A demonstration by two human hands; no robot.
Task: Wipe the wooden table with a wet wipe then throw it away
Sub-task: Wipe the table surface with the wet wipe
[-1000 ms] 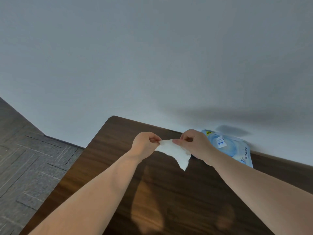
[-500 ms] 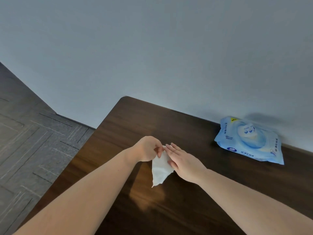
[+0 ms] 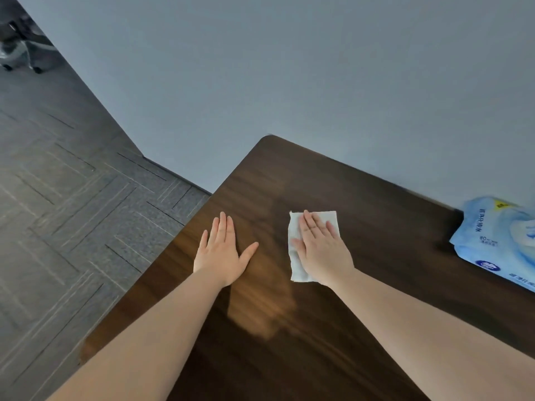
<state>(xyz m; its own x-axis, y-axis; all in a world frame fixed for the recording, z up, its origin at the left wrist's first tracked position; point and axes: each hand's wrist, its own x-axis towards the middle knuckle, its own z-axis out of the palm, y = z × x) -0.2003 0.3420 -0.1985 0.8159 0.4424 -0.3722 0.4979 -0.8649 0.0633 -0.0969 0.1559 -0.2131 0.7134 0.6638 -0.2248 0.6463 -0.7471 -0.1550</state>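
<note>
A dark wooden table [image 3: 376,215] fills the lower right, its rounded far-left corner against a grey wall. A white wet wipe [image 3: 295,227] lies spread flat on the tabletop. My right hand [image 3: 321,250] presses flat on top of it, fingers stretched out, covering most of the wipe. My left hand [image 3: 223,253] rests palm down on the bare wood to the left of the wipe, fingers apart, holding nothing.
A blue pack of wet wipes [image 3: 498,241] lies on the table at the right edge, against the wall. Grey patterned floor [image 3: 72,212] lies left of the table. A wheeled object [image 3: 17,53] stands at the far top left.
Both hands held the wipe in the air, then lowered it. Now the wipe lies flat under my right palm and my left hand has let go and rests on the wood.
</note>
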